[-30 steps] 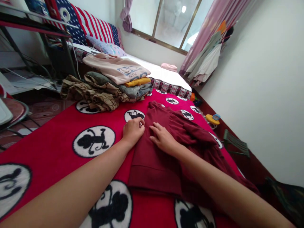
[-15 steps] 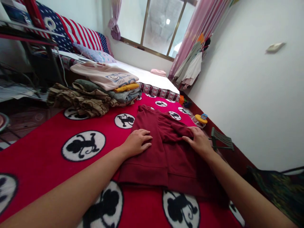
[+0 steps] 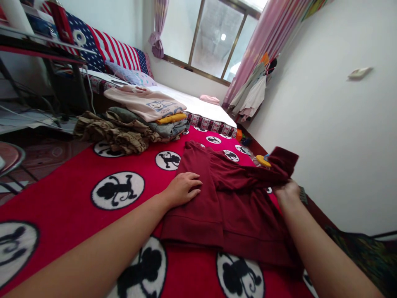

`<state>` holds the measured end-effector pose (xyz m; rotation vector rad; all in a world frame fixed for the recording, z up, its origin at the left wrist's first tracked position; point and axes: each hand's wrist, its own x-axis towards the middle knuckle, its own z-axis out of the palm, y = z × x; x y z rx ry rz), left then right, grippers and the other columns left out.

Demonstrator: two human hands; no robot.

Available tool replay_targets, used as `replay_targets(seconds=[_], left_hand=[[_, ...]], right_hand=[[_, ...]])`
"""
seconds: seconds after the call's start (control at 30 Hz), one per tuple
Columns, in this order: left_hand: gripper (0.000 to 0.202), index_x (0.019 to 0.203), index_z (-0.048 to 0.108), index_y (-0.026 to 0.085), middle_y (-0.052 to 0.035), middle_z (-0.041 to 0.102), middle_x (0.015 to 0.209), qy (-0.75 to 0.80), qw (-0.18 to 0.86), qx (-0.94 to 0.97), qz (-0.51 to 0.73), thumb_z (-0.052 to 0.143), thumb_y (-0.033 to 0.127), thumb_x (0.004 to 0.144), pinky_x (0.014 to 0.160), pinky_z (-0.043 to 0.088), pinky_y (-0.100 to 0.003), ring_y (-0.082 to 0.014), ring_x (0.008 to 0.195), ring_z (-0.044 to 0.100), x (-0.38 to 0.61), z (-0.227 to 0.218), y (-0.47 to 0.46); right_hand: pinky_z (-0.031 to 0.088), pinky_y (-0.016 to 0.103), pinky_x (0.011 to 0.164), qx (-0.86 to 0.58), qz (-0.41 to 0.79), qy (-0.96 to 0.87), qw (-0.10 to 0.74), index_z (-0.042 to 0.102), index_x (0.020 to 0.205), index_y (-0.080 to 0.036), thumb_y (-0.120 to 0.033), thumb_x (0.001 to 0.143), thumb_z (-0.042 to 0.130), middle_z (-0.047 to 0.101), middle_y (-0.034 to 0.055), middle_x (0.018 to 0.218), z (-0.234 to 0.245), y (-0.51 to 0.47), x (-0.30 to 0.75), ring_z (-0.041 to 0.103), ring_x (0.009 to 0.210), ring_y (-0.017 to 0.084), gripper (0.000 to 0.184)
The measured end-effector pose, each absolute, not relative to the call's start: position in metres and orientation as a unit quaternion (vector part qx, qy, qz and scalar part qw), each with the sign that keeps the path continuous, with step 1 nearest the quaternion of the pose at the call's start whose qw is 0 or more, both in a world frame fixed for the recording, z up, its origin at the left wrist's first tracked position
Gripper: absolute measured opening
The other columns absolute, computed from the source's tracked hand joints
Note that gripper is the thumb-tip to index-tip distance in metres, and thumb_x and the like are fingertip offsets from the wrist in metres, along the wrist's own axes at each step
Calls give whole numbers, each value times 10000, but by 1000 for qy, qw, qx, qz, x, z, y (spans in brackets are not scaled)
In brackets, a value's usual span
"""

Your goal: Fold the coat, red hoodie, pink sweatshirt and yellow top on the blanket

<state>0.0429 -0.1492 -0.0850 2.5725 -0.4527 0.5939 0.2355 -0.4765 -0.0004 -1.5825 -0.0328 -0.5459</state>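
A maroon sweatshirt point(image 3: 198, 207) lies partly folded on the red blanket point(image 3: 74, 182) with its black-and-white cartoon circles. My left hand point(image 3: 183, 189) rests flat on its left part, fingers stretched out and holding nothing. At the right, my right hand point(image 3: 287, 191) is closed round a sleeve point(image 3: 279, 165) of the sweatshirt and raises it off the blanket, the cuff standing up above the fist. Cloth stretches from the body of the garment to that hand. The fingertips of my right hand are hidden by the sleeve and slightly blurred.
A stack of folded clothes point(image 3: 145, 120), with a pale pink top uppermost, sits at the far left of the blanket. Beyond is a bed with a white sheet point(image 3: 173, 96). A desk point(image 3: 40, 47) and a round stool point(image 3: 10, 159) stand left; a white wall point(image 3: 335, 132) rises right.
My right hand has closed on the sleeve and moved right, lifting and stretching it out from the folded garment. My left hand stays on the sweatshirt. The view has shifted slightly.
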Motion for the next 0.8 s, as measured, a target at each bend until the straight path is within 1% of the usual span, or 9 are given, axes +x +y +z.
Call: replay_targets(seconds=[0.1,0.27,0.37,0.43,0.5,0.57,0.63,0.7,0.8], left_hand=[[286,1121,710,222,-91,642,1258,-162,233,934,219,571,322,892,999,463,-419,-259,1162,585,43,-86,-150],[333,1169,678,184,-130,605,1292,-111,265,929,234,601,278,859,1016,460,-442,-287,1186,566,45,-88,-153],[389,1237,621,153,-143,574,1306,-72,334,896,285,578,231,858,1067,423,-427,-270,1217,540,48,-88,-151],[413,1274,575,155,-138,559,1305,-38,392,857,333,560,259,875,1086,402,-427,-256,1230,526,50,-87,-146],[466,1324,510,164,-144,524,1329,24,457,805,376,545,339,893,1045,439,-435,-253,1195,547,52,-86,-139],[529,1366,444,163,-164,486,1355,100,511,750,408,518,411,904,980,484,-439,-256,1142,575,55,-87,-130],[519,1353,441,155,-174,495,1336,168,533,706,434,500,412,906,992,472,-446,-263,1138,575,58,-90,-120],[475,1307,478,149,-168,536,1280,211,529,687,451,528,359,883,1050,424,-451,-271,1176,555,61,-94,-112],[500,1286,491,151,-160,547,1274,216,511,694,458,606,290,819,1079,401,-447,-274,1209,535,64,-97,-108]], right_hand=[[520,461,614,-706,-196,24,680,609,770,-270,-324,832,303,635,98,785,-1,-486,224,640,682,263,317],[485,420,596,-707,-203,44,676,507,612,-253,-264,857,277,557,92,609,16,-472,218,581,572,218,336],[486,360,623,-708,-220,-6,671,524,632,-228,-307,876,335,569,70,628,32,-434,213,562,612,181,319],[494,320,658,-717,-213,-67,661,604,715,-206,-365,852,477,622,53,711,37,-401,198,581,684,168,245],[503,301,719,-748,-172,-172,618,681,778,-206,-381,741,689,677,37,820,36,-368,173,616,779,175,180],[500,310,803,-787,-127,-339,499,733,837,-222,-405,747,721,696,49,1008,28,-344,149,632,936,202,204],[491,319,852,-789,-132,-417,431,749,866,-231,-413,820,664,688,58,1088,13,-333,133,630,1011,211,206],[489,326,860,-790,-179,-399,431,743,868,-221,-387,865,612,703,65,1031,-6,-333,132,645,976,207,211],[487,343,847,-809,-225,-326,434,724,846,-205,-356,861,596,716,63,916,-37,-350,148,656,888,210,199]])
